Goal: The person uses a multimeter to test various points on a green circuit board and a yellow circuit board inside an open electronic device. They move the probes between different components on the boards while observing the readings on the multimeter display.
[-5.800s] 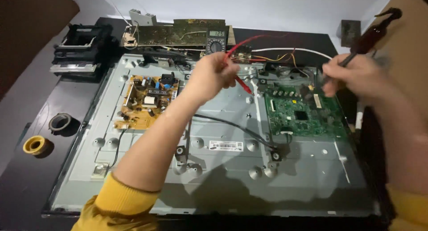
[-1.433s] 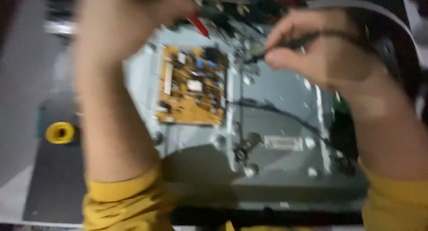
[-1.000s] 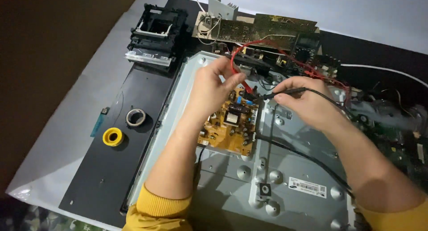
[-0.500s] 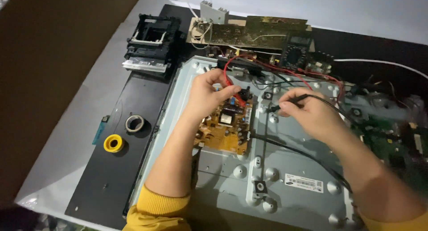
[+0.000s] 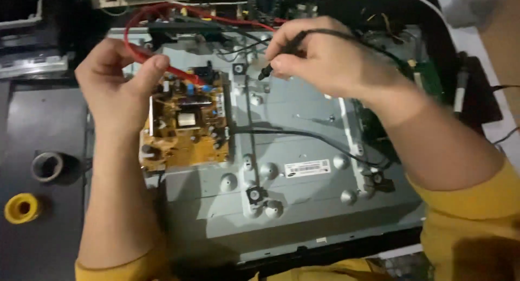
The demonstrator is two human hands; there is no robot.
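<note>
My left hand (image 5: pixel 122 88) grips a red test probe (image 5: pixel 181 75) whose tip rests on the top edge of the yellow-brown circuit board (image 5: pixel 184 126). That board is mounted on the left of a grey metal back panel (image 5: pixel 303 189). My right hand (image 5: pixel 330 59) pinches a black test probe (image 5: pixel 273 64), its tip hovering just above the panel to the right of the board. Red and black leads run from the probes toward the top of the view. Both sleeves are yellow.
A yellow spool (image 5: pixel 20 208) and a dark tape roll (image 5: pixel 47 166) lie on the black surface at left. A black cable (image 5: pixel 309 137) crosses the panel. A green board (image 5: pixel 428 78) sits at right behind my right arm. Loose wires and parts crowd the top edge.
The camera has moved in closer and over the panel. Both hands stay on their probes over the yellow-brown board, the right hand shifted a little up and toward the board.
</note>
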